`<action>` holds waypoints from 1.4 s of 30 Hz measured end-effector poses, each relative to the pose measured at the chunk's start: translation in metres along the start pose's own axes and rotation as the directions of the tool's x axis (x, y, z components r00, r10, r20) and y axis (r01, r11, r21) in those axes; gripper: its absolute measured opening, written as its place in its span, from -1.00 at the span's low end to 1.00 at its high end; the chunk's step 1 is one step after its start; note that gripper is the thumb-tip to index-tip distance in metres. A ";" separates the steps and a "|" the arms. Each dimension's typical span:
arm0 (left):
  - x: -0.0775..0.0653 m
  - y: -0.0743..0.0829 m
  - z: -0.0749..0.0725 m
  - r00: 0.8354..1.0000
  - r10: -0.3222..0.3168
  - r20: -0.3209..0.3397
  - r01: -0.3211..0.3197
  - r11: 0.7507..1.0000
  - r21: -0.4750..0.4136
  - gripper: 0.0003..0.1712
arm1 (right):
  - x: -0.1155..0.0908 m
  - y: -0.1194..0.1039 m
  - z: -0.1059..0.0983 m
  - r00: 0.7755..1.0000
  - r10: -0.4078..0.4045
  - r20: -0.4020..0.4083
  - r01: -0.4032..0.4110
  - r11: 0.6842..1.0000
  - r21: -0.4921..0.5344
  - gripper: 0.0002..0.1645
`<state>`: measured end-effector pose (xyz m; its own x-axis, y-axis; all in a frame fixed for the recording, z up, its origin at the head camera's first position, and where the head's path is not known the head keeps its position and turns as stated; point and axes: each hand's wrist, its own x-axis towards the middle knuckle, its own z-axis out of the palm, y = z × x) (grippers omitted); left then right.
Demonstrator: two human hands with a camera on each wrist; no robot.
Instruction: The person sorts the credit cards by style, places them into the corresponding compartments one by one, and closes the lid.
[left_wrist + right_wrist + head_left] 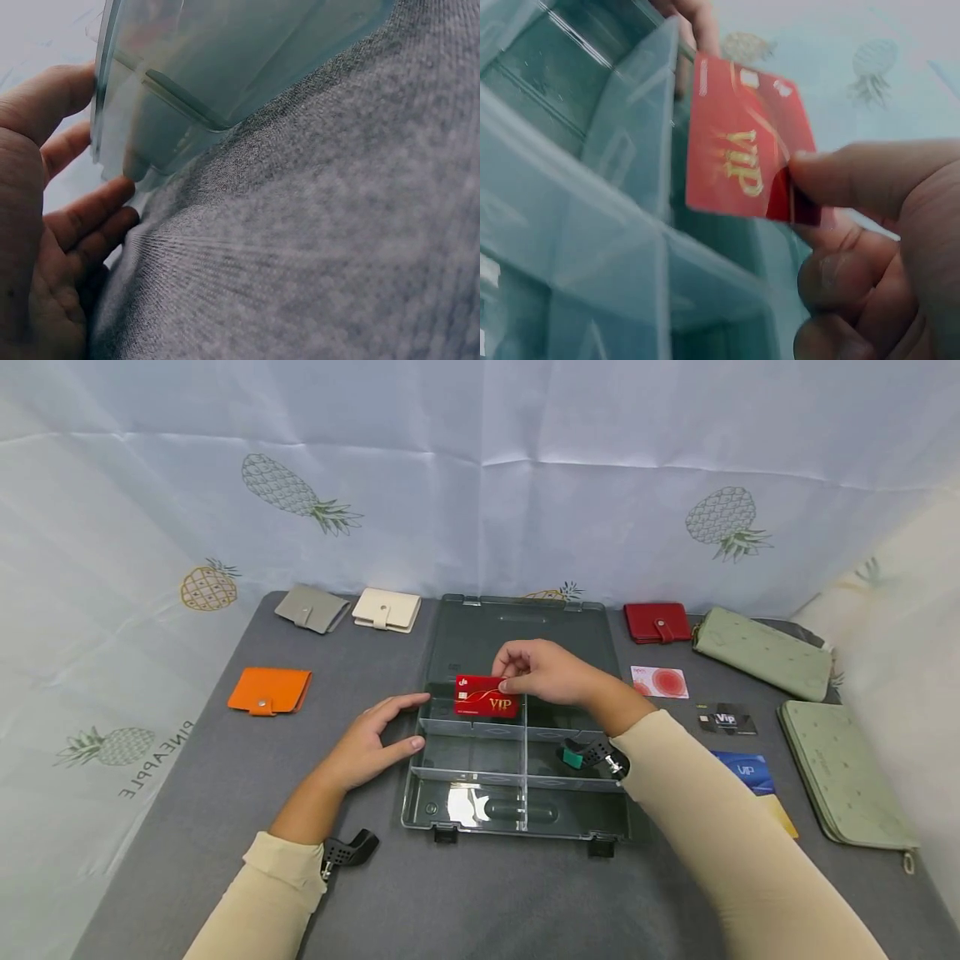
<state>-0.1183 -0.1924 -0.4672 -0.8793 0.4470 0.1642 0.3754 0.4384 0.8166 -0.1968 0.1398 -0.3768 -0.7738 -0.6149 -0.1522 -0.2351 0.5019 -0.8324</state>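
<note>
In the head view my right hand [551, 675] pinches a red VIP card [480, 700] by its right edge, thumb on the printed face. The card [742, 142] hangs over the back left compartment of a clear, dark-tinted divider box [465, 752], whose lid [525, 618] lies open toward the back. In the right wrist view the thumb and curled fingers grip the card's edge above the dividers. My left hand [371, 739] rests at the box's left side, fingers extended; in the left wrist view its fingertips [112, 196] are right at the box wall.
Left of the box lie an orange card holder [270, 691], a grey one [311, 608] and a cream one [386, 610]. On the right are a red holder [657, 622], two green wallets [765, 652] and several cards, including a pink one [660, 682] and a black one [726, 718].
</note>
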 end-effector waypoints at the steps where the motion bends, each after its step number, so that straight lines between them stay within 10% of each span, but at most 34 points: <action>1: 0.000 0.000 0.000 1.000 -0.002 0.001 0.002 1.000 0.002 -0.26 | 0.001 -0.002 0.004 1.000 0.004 -0.002 -0.004 0.999 -0.032 -0.88; 12: 0.000 0.001 -0.001 1.000 0.006 0.003 -0.006 1.000 0.021 -0.26 | -0.004 -0.007 0.027 0.995 -0.095 -0.015 0.082 0.922 -0.379 -0.90; 26: -0.001 0.000 0.000 1.000 0.019 -0.009 -0.018 1.000 0.022 -0.27 | -0.072 0.035 -0.028 0.960 0.027 -0.280 -0.090 0.973 -0.213 -0.73; 42: 0.000 -0.001 0.003 0.999 0.036 -0.027 -0.035 0.999 0.028 -0.27 | -0.147 0.129 -0.114 0.902 0.324 -0.285 -0.380 0.909 -0.169 -0.35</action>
<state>-0.1182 -0.1903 -0.4695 -0.8730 0.4411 0.2082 0.4139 0.4439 0.7948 -0.1799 0.3640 -0.4011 -0.9419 -0.2183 -0.2552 -0.0188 0.7930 -0.6089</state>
